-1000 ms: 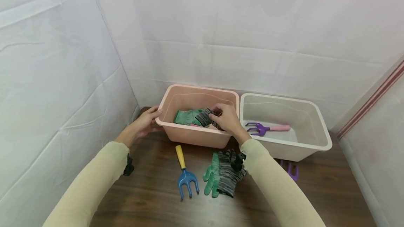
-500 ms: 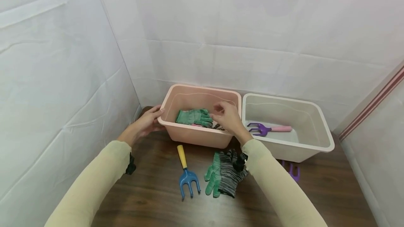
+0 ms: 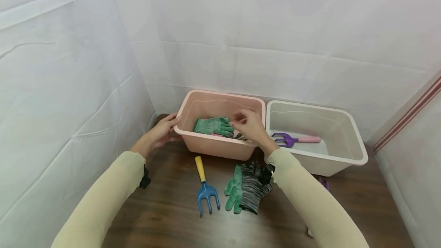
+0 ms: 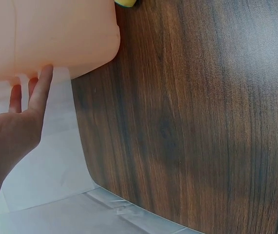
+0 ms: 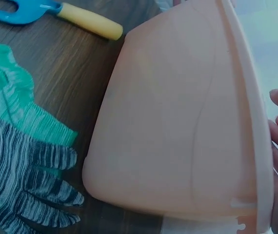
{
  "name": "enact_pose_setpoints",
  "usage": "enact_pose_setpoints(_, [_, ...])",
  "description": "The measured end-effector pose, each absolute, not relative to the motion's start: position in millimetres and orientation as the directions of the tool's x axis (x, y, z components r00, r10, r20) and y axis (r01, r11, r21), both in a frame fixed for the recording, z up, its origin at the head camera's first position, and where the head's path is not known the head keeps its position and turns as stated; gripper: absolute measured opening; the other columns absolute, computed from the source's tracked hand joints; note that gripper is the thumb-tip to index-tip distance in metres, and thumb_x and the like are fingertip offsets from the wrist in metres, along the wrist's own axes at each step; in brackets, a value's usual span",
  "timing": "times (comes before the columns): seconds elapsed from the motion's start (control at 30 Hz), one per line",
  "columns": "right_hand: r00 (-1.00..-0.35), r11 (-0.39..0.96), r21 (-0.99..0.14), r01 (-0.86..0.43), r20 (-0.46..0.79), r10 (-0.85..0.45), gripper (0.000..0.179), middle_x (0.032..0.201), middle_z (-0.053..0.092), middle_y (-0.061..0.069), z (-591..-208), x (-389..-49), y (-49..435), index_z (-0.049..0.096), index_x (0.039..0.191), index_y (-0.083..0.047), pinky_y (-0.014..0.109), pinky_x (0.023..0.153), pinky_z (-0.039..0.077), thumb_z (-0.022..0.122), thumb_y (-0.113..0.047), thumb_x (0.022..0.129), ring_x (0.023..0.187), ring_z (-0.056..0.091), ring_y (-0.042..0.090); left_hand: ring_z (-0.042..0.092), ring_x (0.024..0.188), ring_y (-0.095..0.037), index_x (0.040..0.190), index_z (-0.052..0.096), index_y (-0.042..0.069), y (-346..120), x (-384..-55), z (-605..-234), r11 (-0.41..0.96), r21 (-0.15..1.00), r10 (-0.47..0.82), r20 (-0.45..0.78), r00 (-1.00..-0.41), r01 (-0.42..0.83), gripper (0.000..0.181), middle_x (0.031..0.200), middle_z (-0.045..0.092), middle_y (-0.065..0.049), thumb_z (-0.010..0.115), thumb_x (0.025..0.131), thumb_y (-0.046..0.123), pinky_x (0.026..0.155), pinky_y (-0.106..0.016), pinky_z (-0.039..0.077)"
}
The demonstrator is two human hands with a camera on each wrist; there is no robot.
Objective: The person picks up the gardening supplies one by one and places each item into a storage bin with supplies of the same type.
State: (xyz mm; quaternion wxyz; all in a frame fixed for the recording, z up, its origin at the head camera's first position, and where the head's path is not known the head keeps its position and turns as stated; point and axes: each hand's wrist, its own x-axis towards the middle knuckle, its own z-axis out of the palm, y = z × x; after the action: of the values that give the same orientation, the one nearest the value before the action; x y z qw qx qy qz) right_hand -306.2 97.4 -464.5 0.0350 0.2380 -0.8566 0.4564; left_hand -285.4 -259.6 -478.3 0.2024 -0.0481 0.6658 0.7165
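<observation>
No readable text, label, brand, number or sign shows in any view: none on the pink bin [image 3: 218, 146], the grey bin [image 3: 317, 164], the blue fork [image 3: 206, 191], the dark striped glove [image 3: 251, 193] or the white sheeting [image 3: 275, 22].

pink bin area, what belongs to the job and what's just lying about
Likely in the job: pink bin, left hand touching it, right hand over it, green glove inside.

Not in hand, perhaps just lying about: blue fork, green glove outside, striped glove outside, white bin, purple fork within.

right hand [image 3: 249, 126] let go of striped glove [image 3: 240, 136]; green glove [image 3: 211, 125] uncovered
</observation>
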Motion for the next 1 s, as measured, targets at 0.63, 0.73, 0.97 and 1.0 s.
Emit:
enact_pose_setpoints(0.63, [-0.877, 0.436, -0.812, -0.388, 0.179, -0.446, 0.050, 0.133, 0.067, 0.017, -442, -294, 117, 0.063, 0.139, -0.005, 0.045, 0.106, 0.053, 0.081, -0.023, 0.097, 0.120, 0.065, 0.029, 0.033, 0.155, -0.038, 0.172, 0.016, 0.020, -263, -290, -487, -0.040, 0.926, 0.196, -0.361, -0.912, -0.376, 0.067, 0.174, 0.022, -0.017, 0.048, 0.115, 0.035, 0.119, -0.065, 0.036])
enact_pose_setpoints(0.73, [-0.879, 0.386, -0.849, -0.360, 0.170, -0.444, 0.049, 0.132, 0.067, 0.013, -439, -287, 120, 0.064, 0.139, -0.006, 0.046, 0.106, 0.053, 0.081, -0.025, 0.097, 0.120, 0.065, 0.031, 0.034, 0.154, -0.038, 0.172, 0.017, 0.020, -264, -289, -488, -0.039, 0.927, 0.195, -0.359, -0.913, -0.373, 0.066, 0.173, 0.023, -0.017, 0.047, 0.115, 0.035, 0.118, -0.064, 0.038])
enact_pose_setpoints(0.97, [-0.851, 0.315, -0.869, -0.382, 0.197, -0.487, 0.044, 0.125, 0.069, 0.013, -429, -270, 125, 0.066, 0.136, -0.006, 0.050, 0.106, 0.053, 0.080, -0.023, 0.098, 0.119, 0.065, 0.033, 0.032, 0.154, -0.041, 0.172, 0.014, 0.018, -267, -290, -487, -0.050, 0.939, 0.220, -0.323, -0.920, -0.341, 0.064, 0.172, 0.026, -0.020, 0.041, 0.117, 0.033, 0.118, -0.067, 0.035])
enact_pose_setpoints(1.0, [-0.843, 0.319, -0.859, -0.399, 0.208, -0.496, 0.044, 0.125, 0.069, 0.014, -428, -268, 127, 0.066, 0.136, -0.006, 0.051, 0.105, 0.053, 0.079, -0.022, 0.098, 0.118, 0.065, 0.031, 0.032, 0.154, -0.041, 0.172, 0.014, 0.018, -267, -290, -487, -0.049, 0.939, 0.220, -0.322, -0.921, -0.340, 0.063, 0.172, 0.026, -0.021, 0.041, 0.117, 0.033, 0.118, -0.068, 0.034])
